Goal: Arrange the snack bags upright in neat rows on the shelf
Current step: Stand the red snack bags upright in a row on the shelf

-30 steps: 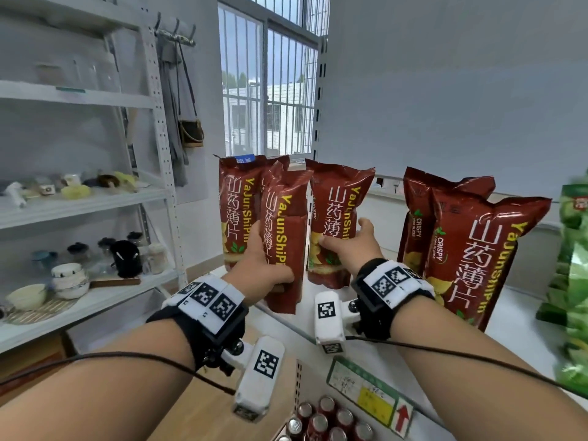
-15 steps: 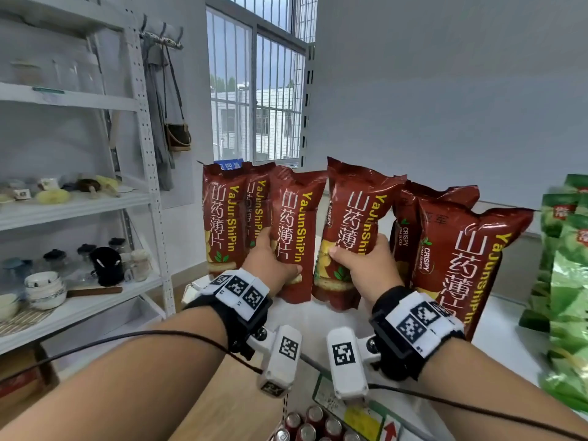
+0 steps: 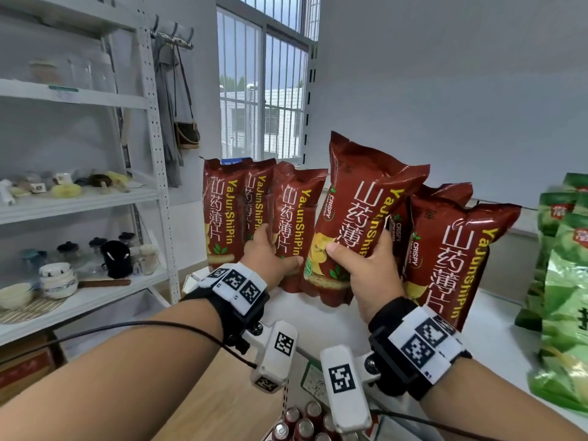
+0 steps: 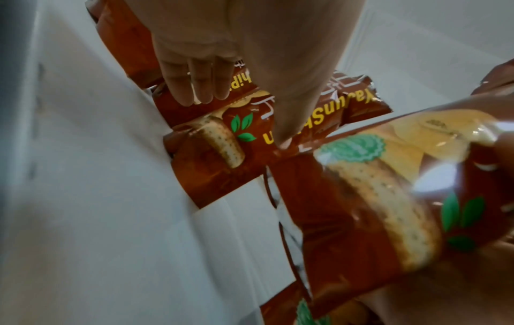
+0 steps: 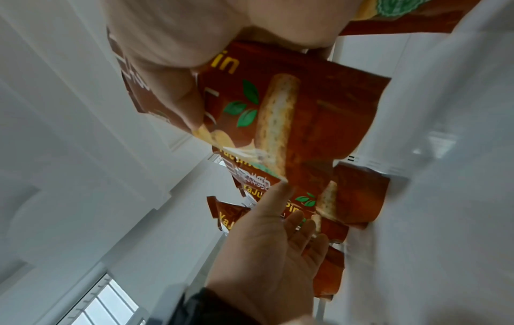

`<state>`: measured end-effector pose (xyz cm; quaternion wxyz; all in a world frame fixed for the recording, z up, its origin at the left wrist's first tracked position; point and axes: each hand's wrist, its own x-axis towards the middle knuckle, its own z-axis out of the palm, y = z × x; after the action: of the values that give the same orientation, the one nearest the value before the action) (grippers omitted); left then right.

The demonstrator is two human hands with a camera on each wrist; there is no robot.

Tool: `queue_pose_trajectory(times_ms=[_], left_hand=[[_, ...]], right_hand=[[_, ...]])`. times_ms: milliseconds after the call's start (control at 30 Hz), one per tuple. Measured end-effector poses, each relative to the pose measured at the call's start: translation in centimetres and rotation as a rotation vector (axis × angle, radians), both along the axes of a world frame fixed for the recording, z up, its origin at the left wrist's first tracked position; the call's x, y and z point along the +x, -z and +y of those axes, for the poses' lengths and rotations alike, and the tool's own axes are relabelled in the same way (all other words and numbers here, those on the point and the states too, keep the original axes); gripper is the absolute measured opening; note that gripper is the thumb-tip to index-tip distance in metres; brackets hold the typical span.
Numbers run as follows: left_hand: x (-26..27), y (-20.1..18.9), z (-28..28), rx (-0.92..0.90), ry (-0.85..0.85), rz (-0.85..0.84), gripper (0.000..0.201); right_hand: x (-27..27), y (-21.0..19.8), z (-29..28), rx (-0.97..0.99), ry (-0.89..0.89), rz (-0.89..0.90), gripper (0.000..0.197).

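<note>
Several dark red snack bags stand on the white shelf (image 3: 321, 323). My right hand (image 3: 359, 262) grips the lower part of one red bag (image 3: 366, 205), thumb on its front; this bag leans with its top to the right. My left hand (image 3: 270, 259) holds the standing red bag (image 3: 294, 224) beside it, thumb across the front, fingers behind its left edge. In the left wrist view those fingers (image 4: 194, 88) lie straight. Two more red bags (image 3: 222, 214) stand at the left end, and two others (image 3: 451, 259) stand on the right.
Green snack bags (image 3: 566, 281) crowd the shelf's right end. Drink cans (image 3: 302, 424) sit on a lower level below my wrists. A white rack (image 3: 79, 202) with bowls and jars stands on the left, a barred window (image 3: 264, 100) behind.
My right hand has tipped its bag from upright to leaning right and raised it. My left hand stays on the neighbouring bag. Both hands and bags sit closer in view.
</note>
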<state>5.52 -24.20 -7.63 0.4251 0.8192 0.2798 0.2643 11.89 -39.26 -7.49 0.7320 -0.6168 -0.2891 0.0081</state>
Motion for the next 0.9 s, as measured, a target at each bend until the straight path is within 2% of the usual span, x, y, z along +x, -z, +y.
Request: queue_pose_trajectory(times_ms=[67, 133, 167, 267, 300, 367, 433, 500, 600, 667, 800, 900], left_hand=[[-0.4, -0.1, -0.5, 0.018, -0.060, -0.093, 0.075], [-1.0, -0.7, -1.3, -0.008, -0.080, -0.287, 0.043], [-1.4, -1.1, -1.8, -0.039, -0.068, -0.380, 0.036], [-2.3, -2.8, -3.2, -0.229, 0.111, -0.474, 0.069], [-2.6, -3.2, -3.6, -0.301, 0.191, -0.488, 0.071], [-2.9, -3.7, -4.2, -0.374, 0.326, -0.531, 0.047], [-3.4, -4.1, -4.8, -0.394, 0.383, -0.558, 0.021], [-3.9, -4.3, -5.1, -0.405, 0.377, -0.587, 0.011], [-4.6, -4.7, -5.3, -0.449, 0.365, -0.605, 0.011], [-5.1, -4.9, -5.3, -0.491, 0.353, -0.596, 0.010], [-5.7, -5.3, -5.0, -0.484, 0.256, -0.600, 0.025], [-6.1, -5.3, -4.7, -0.481, 0.220, -0.649, 0.025]], right_hand=[[0.0, -0.1, -0.1, 0.018, -0.071, 0.018, 0.061], [-0.2, -0.2, -0.2, -0.005, -0.159, 0.029, 0.061], [-0.3, -0.2, -0.2, -0.028, -0.194, 0.024, 0.061], [-0.8, 0.0, -0.4, -0.106, -0.287, -0.005, 0.065], [-1.0, -0.1, -0.4, -0.120, -0.325, -0.009, 0.067], [-1.2, -0.5, -0.5, -0.075, -0.397, -0.009, 0.068], [-1.0, -1.6, -0.7, 0.061, -0.441, 0.023, 0.059], [-0.8, -3.4, -0.9, 0.191, -0.450, 0.044, 0.040], [-0.7, -5.6, -1.0, 0.222, -0.413, -0.014, 0.015], [-0.8, -6.1, -0.9, 0.183, -0.414, -0.054, 0.019], [-1.2, -5.8, -0.7, 0.185, -0.452, -0.062, 0.016], [-1.3, -5.0, -0.8, 0.153, -0.558, -0.051, 0.016]])
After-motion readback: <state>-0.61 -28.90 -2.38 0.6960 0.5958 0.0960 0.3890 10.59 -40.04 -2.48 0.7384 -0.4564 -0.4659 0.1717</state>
